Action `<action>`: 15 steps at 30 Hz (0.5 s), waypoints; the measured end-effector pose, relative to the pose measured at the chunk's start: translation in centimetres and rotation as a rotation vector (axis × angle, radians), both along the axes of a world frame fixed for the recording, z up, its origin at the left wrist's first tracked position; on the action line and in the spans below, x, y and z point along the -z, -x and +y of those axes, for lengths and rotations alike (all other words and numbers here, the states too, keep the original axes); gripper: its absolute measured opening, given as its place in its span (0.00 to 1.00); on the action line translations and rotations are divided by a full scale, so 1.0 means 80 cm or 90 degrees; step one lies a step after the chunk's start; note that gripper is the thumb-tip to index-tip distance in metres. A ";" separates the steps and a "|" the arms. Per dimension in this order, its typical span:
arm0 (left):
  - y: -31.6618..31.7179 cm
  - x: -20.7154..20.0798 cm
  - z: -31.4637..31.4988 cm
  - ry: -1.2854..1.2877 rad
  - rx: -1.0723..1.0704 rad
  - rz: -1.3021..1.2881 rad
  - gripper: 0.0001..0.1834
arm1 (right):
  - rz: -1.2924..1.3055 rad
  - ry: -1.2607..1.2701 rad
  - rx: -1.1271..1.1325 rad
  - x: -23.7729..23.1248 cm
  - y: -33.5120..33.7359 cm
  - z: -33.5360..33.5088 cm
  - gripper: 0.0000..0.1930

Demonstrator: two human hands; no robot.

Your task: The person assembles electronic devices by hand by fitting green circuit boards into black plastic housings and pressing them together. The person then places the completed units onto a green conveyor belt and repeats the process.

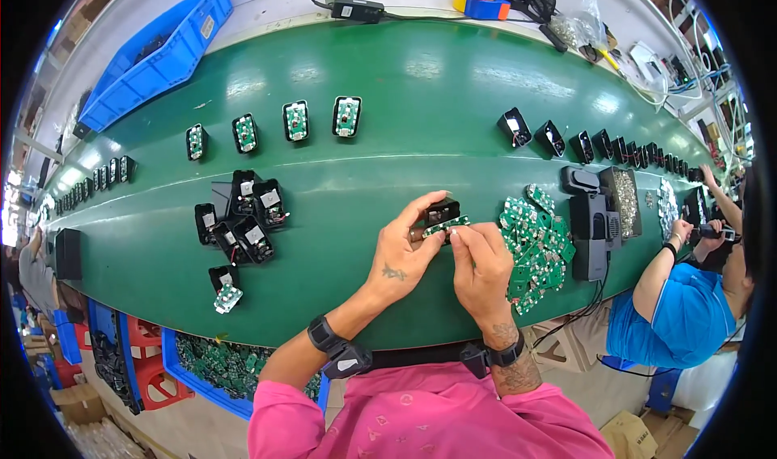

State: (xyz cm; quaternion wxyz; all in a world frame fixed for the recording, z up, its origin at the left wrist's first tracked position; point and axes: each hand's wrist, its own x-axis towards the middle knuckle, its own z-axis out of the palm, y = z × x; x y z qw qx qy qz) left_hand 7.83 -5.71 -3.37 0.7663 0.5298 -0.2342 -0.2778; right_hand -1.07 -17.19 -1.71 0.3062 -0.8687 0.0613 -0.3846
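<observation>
My left hand (401, 255) is closed around a small black plastic housing (442, 210), its open side facing up. Across the housing's near side lies a green circuit board (442, 227), tilted, with my left thumb against it. The fingers of my right hand (481, 266) are pinched together at the board's right end. A tiny white spot shows at those fingertips, too small to name. To the right of my right hand spreads a pile of green circuit boards (536, 252). Left of my hands sits a cluster of black housings (252, 236); one nearby housing (224, 277) has a board hanging out.
Four housings with boards (296, 121) stand along the back left; a row of black housings (551, 138) runs rightward. A grey-black device (593, 232) stands beyond the board pile. A blue crate (162, 58) lies at the far left. A co-worker in blue (680, 313) works at right.
</observation>
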 end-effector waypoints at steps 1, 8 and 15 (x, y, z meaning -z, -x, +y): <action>0.001 -0.002 0.001 -0.013 -0.010 -0.008 0.29 | 0.004 0.001 0.001 -0.002 0.000 -0.002 0.04; -0.012 -0.012 0.008 -0.034 -0.035 -0.093 0.28 | 0.170 -0.028 -0.102 -0.024 -0.003 -0.019 0.02; -0.013 -0.013 0.011 -0.035 -0.008 -0.115 0.28 | 0.213 0.009 -0.177 -0.037 -0.007 -0.033 0.02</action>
